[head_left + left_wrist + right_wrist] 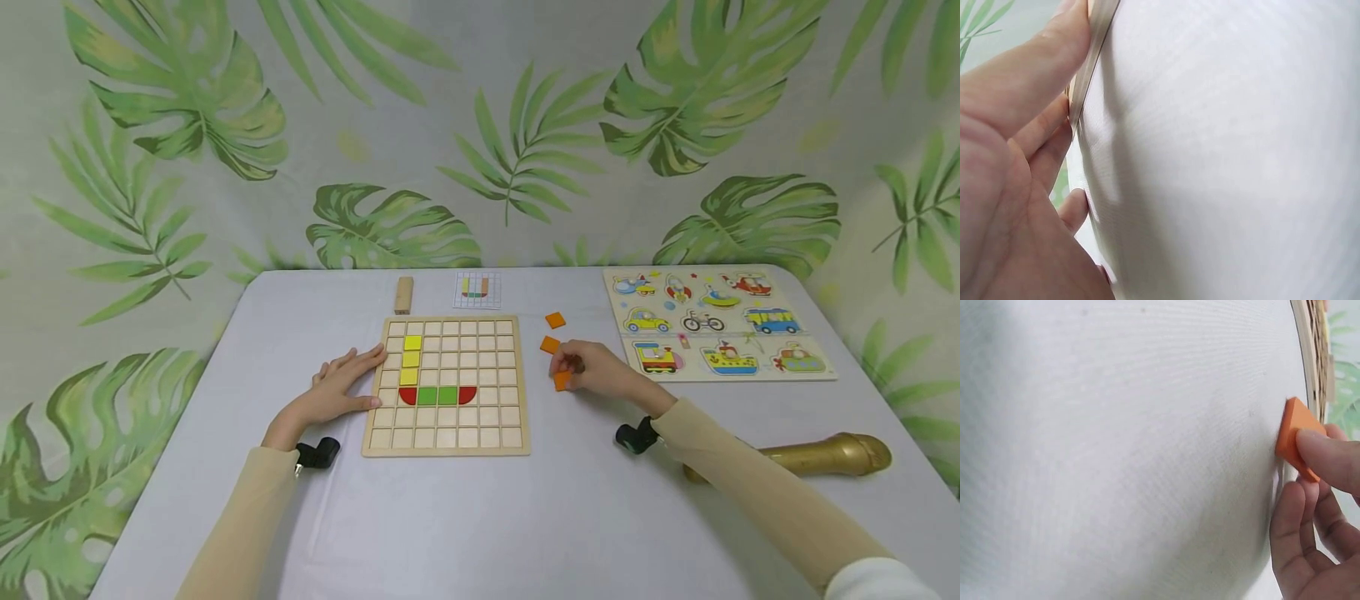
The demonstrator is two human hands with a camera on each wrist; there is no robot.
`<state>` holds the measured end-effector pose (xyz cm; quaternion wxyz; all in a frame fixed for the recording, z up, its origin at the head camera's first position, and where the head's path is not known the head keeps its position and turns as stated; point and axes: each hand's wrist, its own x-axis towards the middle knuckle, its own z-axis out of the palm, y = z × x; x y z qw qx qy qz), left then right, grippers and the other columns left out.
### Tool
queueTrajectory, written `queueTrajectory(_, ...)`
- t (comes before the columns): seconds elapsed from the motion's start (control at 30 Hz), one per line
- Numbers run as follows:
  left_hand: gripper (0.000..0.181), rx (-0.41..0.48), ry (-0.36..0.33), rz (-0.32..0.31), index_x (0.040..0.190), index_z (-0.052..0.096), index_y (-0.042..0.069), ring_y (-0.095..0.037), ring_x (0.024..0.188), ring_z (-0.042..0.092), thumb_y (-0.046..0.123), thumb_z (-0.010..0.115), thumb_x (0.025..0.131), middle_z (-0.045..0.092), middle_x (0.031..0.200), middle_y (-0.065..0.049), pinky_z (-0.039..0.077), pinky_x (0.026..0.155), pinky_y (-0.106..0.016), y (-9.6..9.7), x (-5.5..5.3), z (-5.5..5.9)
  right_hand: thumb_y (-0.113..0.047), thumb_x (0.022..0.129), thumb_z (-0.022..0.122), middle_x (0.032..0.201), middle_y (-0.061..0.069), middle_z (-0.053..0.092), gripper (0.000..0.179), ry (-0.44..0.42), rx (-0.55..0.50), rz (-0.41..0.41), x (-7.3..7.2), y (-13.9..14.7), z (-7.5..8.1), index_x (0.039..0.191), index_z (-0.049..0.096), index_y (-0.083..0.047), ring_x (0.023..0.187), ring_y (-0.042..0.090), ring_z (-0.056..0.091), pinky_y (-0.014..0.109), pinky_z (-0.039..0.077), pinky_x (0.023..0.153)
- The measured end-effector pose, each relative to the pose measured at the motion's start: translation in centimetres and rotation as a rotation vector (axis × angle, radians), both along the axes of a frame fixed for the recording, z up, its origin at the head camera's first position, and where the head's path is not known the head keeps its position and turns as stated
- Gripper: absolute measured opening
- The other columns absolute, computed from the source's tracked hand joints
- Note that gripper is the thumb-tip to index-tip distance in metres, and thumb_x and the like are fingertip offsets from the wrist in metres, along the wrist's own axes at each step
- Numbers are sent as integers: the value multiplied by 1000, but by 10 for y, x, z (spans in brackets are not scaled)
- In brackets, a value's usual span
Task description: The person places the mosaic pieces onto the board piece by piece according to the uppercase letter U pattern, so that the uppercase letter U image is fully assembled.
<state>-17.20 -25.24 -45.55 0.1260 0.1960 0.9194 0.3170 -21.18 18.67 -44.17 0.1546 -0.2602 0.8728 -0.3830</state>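
Observation:
A wooden grid board lies on the table, bearing a column of yellow square tiles, two green tiles and a red rounded tile at each end of the green pair. My left hand rests along the board's left edge, fingers fairly straight; in the left wrist view the thumb touches the board's side. To the right of the board, my right hand pinches an orange square tile between thumb and fingers, close over the tablecloth. Two more orange tiles lie just beyond that hand.
Behind the board are a small wooden block and a pattern card with a matching coloured shape. A vehicle picture puzzle board lies at the back right. Under the right forearm is a gold-coloured long object.

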Motion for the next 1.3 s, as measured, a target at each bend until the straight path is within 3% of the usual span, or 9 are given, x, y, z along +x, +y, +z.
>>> queueTrajectory(0.2,79,-5,-10,1,151,30,9,-41,142,2,35,69,87,18,158,-10,-6,102,-67,0,0,1,11,81,63,85,5,60,18,-37,-7,15,-1,-1,3,92,65,-3,81,21,52,30,45,72)
queueTrajectory(0.37,80,1,-18,0,151,29,10,-41,142,2,35,70,87,18,158,-10,-6,102,-66,0,0,1,10,82,63,87,6,61,15,-67,-86,23,-3,-8,5,92,64,-1,80,21,52,28,45,70)
queueTrajectory(0.7,79,-3,-10,-7,151,30,9,-41,142,3,35,69,88,18,158,-11,-5,102,-67,0,0,0,6,83,68,89,14,62,13,-99,-185,20,-10,-42,10,95,63,5,79,23,55,22,46,67)
queueTrajectory(0.8,79,0,-6,-5,151,30,8,-42,142,3,34,69,87,18,157,-11,-5,101,-68,0,0,0,2,84,70,88,12,61,13,-92,-194,36,-15,-54,5,95,63,4,79,21,55,22,45,68)
queueTrajectory(1.0,79,-3,-5,-4,151,30,9,-41,142,3,35,70,87,19,158,-10,-6,102,-67,0,0,-1,-1,83,72,83,3,62,9,-70,-165,59,-18,-84,4,90,65,-2,76,15,56,24,46,70)
queueTrajectory(1.3,80,-2,-5,-8,151,29,11,-41,142,3,37,69,87,18,158,-9,-6,102,-66,-1,-3,-2,1,84,71,78,0,60,10,-25,-98,69,-20,-120,-1,87,64,-6,72,13,55,24,46,70)
